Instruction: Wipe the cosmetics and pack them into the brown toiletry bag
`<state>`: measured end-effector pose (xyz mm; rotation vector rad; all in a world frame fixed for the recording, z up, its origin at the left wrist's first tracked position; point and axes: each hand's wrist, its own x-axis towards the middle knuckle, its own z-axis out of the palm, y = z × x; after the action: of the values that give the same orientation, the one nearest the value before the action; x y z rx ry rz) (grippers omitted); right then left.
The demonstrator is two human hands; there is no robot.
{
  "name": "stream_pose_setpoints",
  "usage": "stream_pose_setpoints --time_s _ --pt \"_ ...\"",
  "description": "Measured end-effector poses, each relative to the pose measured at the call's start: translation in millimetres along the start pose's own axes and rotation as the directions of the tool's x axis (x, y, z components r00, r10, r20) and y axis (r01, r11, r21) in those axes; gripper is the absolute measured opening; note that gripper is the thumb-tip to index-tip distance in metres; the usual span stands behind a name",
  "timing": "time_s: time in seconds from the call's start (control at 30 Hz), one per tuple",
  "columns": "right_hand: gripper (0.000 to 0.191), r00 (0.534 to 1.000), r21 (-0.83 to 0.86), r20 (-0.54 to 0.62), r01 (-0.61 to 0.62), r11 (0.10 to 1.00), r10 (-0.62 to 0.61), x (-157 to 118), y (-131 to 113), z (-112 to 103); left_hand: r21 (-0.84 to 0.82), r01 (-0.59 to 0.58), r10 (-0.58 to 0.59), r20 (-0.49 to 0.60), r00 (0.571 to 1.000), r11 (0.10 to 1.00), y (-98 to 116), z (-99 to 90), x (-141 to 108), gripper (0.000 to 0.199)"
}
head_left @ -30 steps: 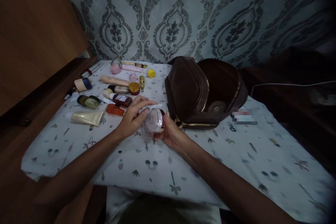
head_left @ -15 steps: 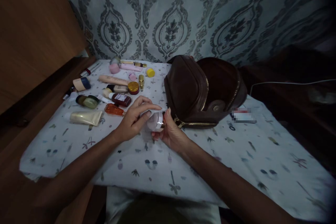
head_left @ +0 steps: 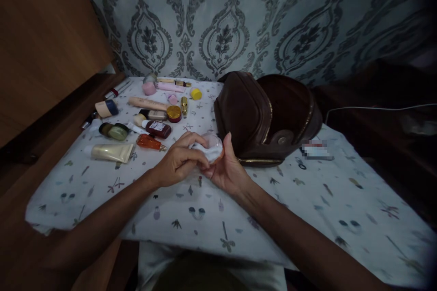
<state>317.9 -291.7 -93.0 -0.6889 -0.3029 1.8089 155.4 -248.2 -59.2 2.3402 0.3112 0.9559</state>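
Note:
My right hand (head_left: 229, 172) holds a small round jar (head_left: 214, 142) with clear, shiny sides, its thumb along the right rim and its fingers underneath. A white wipe or cloth (head_left: 206, 152) is pinched in my left hand (head_left: 180, 160) and pressed against the jar. Both hands are in front of the brown leather bag (head_left: 241, 116), above the table. Left of my left hand lies an orange bottle (head_left: 147, 142) with a gold tip. My fingers hide part of the jar and of the wipe.
Several cosmetics lie on the left of the patterned tablecloth (head_left: 218, 218), among them a cream tube (head_left: 112, 153), a dark red bottle (head_left: 159, 129), a gold-lidded jar (head_left: 173, 113) and a yellow cap (head_left: 195, 94). The unzipped bag stands against the wall. A blurred packet (head_left: 317, 151) lies to its right.
The jar has turned in my right hand, so its round face now tilts upward. My left fingers have curled and moved with the wipe across the jar.

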Motion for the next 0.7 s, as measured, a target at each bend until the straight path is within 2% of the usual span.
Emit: stream_pose_setpoints --time_s 0.13,0.23,0.3,0.43,0.7 --pt "0.055 1.0 0.021 -0.012 -0.011 1.0 0.011 0.6 -1.0 1.1 -0.07 0.037 -0.038 -0.017 0.999 0.997 -1.9 1.5 -0.8 0.028" --pt "0.056 0.999 -0.003 -0.037 -0.016 1.0 0.016 -0.5 -1.7 2.3 -0.153 0.095 -0.111 -0.095 0.989 0.984 -2.5 4.9 -1.4 0.016" --pt "0.054 0.998 -0.021 -0.054 -0.015 1.0 0.014 -1.2 -2.0 2.6 -0.162 0.109 -0.131 -0.127 0.983 0.981 -2.1 6.7 -1.2 0.021" --pt "0.05 0.999 -0.037 -0.039 -0.009 0.999 0.007 -0.9 -1.4 2.0 -0.102 0.027 -0.036 -0.089 0.995 0.994 -1.9 6.6 0.0 0.024" --pt "0.047 0.998 0.073 -0.069 -0.002 0.997 0.007 0.9 -2.1 3.9 0.06 -0.062 0.066 -0.071 0.995 0.996 -5.8 1.0 0.9 0.026"
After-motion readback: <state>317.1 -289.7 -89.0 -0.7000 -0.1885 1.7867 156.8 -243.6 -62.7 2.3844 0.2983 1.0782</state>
